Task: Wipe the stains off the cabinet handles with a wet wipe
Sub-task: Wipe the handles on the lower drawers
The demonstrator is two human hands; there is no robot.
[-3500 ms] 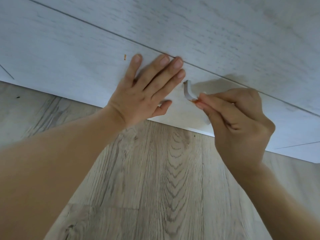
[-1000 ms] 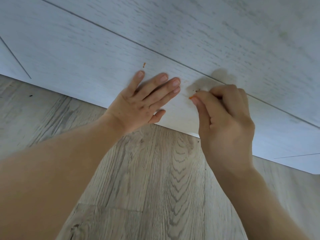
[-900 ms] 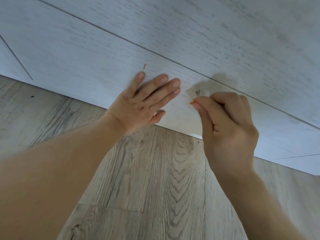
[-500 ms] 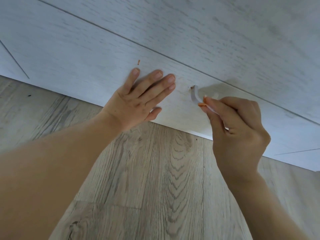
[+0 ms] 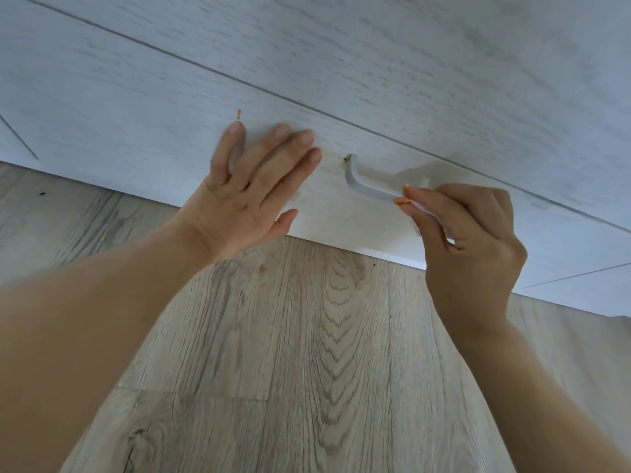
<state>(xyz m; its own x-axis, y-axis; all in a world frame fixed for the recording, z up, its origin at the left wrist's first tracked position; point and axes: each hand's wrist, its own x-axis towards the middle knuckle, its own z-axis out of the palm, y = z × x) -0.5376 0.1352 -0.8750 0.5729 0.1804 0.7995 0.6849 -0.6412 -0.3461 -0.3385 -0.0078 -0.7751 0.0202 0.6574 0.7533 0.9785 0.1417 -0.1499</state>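
A white bar handle (image 5: 368, 190) sticks out from the pale wood-grain drawer front (image 5: 136, 107). My right hand (image 5: 471, 240) is pinched around the handle's right part, and a thin strip of white wet wipe (image 5: 431, 216) shows between thumb and fingers. Orange marks sit at the fingertips there. The handle's left half is bare, with a small brown speck (image 5: 345, 160) at its left foot. My left hand (image 5: 252, 186) lies flat on the drawer front left of the handle, fingers spread, holding nothing. An orange stain (image 5: 239, 114) sits just above its little finger.
The cabinet's bottom edge (image 5: 341, 245) runs just above a grey wood-plank floor (image 5: 307, 353). A seam (image 5: 307, 107) separates this drawer from the panel above. Both forearms reach in from the lower corners.
My right hand has slid rightward along the handle, uncovering its left half. Half a second ago it was near the left bend; a second ago it covered the whole handle. My left hand stayed flat.
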